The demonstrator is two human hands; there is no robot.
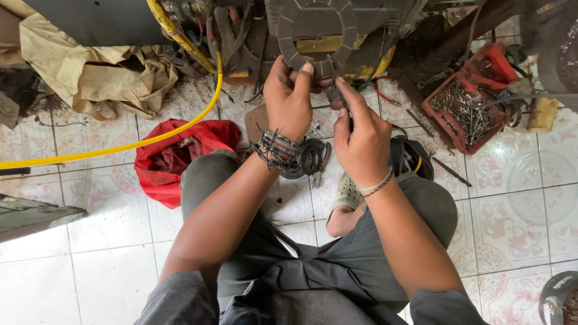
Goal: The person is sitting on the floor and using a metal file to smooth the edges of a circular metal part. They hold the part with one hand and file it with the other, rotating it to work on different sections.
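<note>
Grimy patterned floor tiles [512, 216] carry a red cloth [168, 159], a yellow hose [120, 147] and a red crate of nails [463, 111], while the left hand [289, 99] pinches the grey segmented disc [316, 33] and the right hand [361, 141] closes its fingers [349, 99] round a small dark part [333, 94] just beneath.

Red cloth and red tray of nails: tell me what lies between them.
In the head view, between the red cloth and the red tray of nails are both hands, left and right, working at a dark disc.
</note>
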